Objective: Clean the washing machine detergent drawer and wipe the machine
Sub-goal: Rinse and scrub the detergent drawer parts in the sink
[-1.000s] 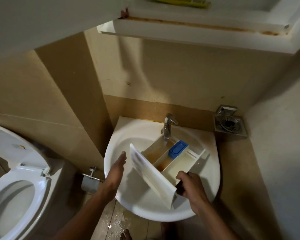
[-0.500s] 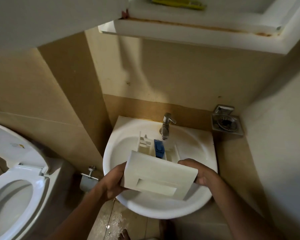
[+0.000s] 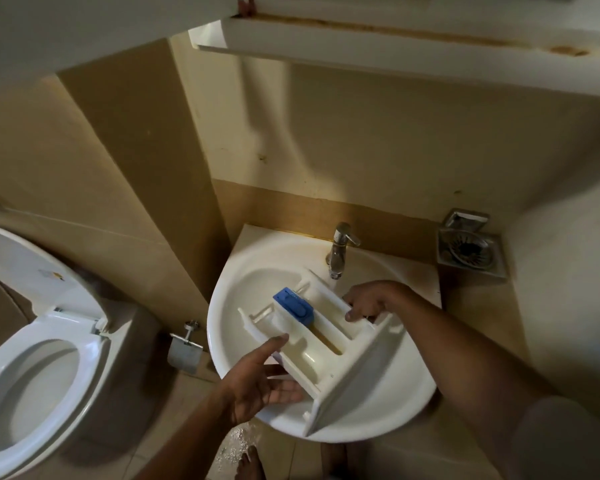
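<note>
The white detergent drawer (image 3: 329, 348) lies tilted over the white sink (image 3: 243, 296), compartments facing up, its front panel toward me at the lower right. A blue insert (image 3: 293, 305) sits in its middle compartment, and brownish residue shows in the channel beside it. My left hand (image 3: 260, 379) supports the drawer's near side from below, palm up with straight fingers, index along the wall. My right hand (image 3: 369, 301) grips the drawer's far wall, fingers curled over the edge, just under the chrome tap (image 3: 340, 247).
A toilet (image 3: 39, 358) with its lid raised stands at the left. A metal paper holder (image 3: 185, 348) hangs between toilet and sink. A steel soap holder (image 3: 468, 247) is fixed at the right corner. A white cabinet ledge (image 3: 361, 39) juts overhead. The floor below the sink is wet.
The drawer has been turned from front panel facing me to compartments up, panel swung to the lower right. My right hand moved to the far wall; my left now supports it underneath.
</note>
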`<state>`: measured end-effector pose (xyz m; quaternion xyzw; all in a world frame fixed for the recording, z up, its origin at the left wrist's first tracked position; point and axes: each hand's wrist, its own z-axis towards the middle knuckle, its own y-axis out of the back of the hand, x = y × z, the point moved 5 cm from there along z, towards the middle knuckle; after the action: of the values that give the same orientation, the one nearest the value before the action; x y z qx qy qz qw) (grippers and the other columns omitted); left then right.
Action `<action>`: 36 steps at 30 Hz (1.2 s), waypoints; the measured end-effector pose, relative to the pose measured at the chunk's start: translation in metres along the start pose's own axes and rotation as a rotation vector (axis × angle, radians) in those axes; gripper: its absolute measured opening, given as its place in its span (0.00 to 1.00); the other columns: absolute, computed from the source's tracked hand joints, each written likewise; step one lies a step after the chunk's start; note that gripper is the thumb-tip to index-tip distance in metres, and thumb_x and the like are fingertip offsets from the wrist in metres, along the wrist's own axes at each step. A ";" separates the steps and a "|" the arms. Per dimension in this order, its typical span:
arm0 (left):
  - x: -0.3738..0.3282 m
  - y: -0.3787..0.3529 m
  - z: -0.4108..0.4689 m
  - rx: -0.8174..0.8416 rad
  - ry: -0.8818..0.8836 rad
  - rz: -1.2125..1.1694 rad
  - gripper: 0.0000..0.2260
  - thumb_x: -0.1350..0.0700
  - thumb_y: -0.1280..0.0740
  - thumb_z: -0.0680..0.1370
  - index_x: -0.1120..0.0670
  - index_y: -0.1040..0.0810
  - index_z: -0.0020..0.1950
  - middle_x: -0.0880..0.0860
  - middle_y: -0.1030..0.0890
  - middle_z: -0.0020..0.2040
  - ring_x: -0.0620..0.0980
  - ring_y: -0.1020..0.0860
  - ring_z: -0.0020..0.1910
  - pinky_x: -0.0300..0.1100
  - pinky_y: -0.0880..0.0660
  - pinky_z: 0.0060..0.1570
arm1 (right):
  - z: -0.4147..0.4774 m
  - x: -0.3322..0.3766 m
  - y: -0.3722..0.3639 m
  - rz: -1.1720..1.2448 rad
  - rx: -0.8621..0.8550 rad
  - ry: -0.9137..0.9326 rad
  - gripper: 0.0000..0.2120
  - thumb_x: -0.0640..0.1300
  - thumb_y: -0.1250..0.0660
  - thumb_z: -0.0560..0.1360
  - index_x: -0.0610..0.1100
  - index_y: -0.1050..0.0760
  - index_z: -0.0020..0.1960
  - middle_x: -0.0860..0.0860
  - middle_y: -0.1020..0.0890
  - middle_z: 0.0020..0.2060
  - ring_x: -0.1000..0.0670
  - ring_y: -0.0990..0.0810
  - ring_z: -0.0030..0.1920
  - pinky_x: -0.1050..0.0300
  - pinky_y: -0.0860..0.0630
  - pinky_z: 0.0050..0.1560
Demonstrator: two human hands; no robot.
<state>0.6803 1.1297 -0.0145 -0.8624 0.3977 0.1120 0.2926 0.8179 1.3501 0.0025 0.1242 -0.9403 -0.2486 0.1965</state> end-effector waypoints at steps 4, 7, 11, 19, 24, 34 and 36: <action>0.009 -0.013 0.012 -0.105 -0.118 -0.116 0.16 0.62 0.30 0.77 0.62 0.26 0.63 0.67 0.19 0.53 0.66 0.16 0.46 0.56 0.16 0.44 | 0.018 0.011 0.006 0.105 -0.308 -0.029 0.13 0.47 0.29 0.75 0.41 0.23 0.56 0.43 0.19 0.52 0.45 0.20 0.52 0.57 0.27 0.49; 0.021 -0.024 0.025 -0.163 -0.191 -0.194 0.16 0.66 0.31 0.77 0.63 0.27 0.64 0.68 0.19 0.56 0.66 0.16 0.50 0.56 0.16 0.44 | 0.024 0.006 0.002 0.599 -0.580 -0.111 0.15 0.39 0.37 0.78 0.36 0.25 0.64 0.40 0.21 0.60 0.41 0.22 0.59 0.55 0.27 0.51; 0.035 -0.038 0.035 -0.192 -0.238 -0.324 0.20 0.68 0.30 0.75 0.62 0.28 0.66 0.68 0.19 0.60 0.68 0.17 0.54 0.59 0.19 0.55 | 0.030 0.004 -0.018 1.469 -0.692 -0.214 0.13 0.37 0.40 0.80 0.33 0.23 0.60 0.35 0.19 0.57 0.46 0.21 0.49 0.56 0.21 0.44; 0.027 -0.031 0.041 -0.144 -0.211 -0.374 0.18 0.68 0.31 0.77 0.67 0.28 0.66 0.67 0.16 0.51 0.65 0.15 0.48 0.60 0.17 0.49 | 0.042 0.046 -0.047 2.564 -0.128 0.142 0.09 0.34 0.44 0.81 0.33 0.26 0.48 0.40 0.22 0.41 0.46 0.19 0.39 0.60 0.18 0.30; 0.027 -0.029 0.044 -0.133 -0.192 -0.377 0.18 0.69 0.33 0.77 0.64 0.28 0.67 0.66 0.18 0.54 0.63 0.14 0.46 0.55 0.17 0.42 | 0.053 0.040 -0.040 2.351 -0.024 0.201 0.06 0.38 0.40 0.77 0.38 0.24 0.46 0.43 0.20 0.36 0.49 0.19 0.35 0.60 0.21 0.32; 0.027 -0.030 0.046 -0.135 -0.186 -0.339 0.20 0.68 0.32 0.77 0.58 0.29 0.68 0.64 0.20 0.60 0.65 0.16 0.53 0.58 0.17 0.45 | 0.012 0.041 -0.026 0.824 -0.326 0.037 0.07 0.33 0.37 0.76 0.38 0.21 0.47 0.41 0.18 0.43 0.44 0.18 0.44 0.48 0.20 0.52; 0.026 -0.031 0.045 -0.134 -0.190 -0.336 0.20 0.68 0.32 0.77 0.57 0.29 0.68 0.63 0.20 0.61 0.65 0.17 0.54 0.58 0.17 0.45 | 0.014 0.028 -0.025 0.982 -0.449 -0.067 0.07 0.34 0.38 0.76 0.37 0.22 0.46 0.41 0.19 0.42 0.44 0.19 0.42 0.51 0.20 0.46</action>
<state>0.7224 1.1554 -0.0489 -0.9197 0.2105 0.1687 0.2852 0.7908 1.3256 -0.0130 -0.3830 -0.8173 -0.3262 0.2811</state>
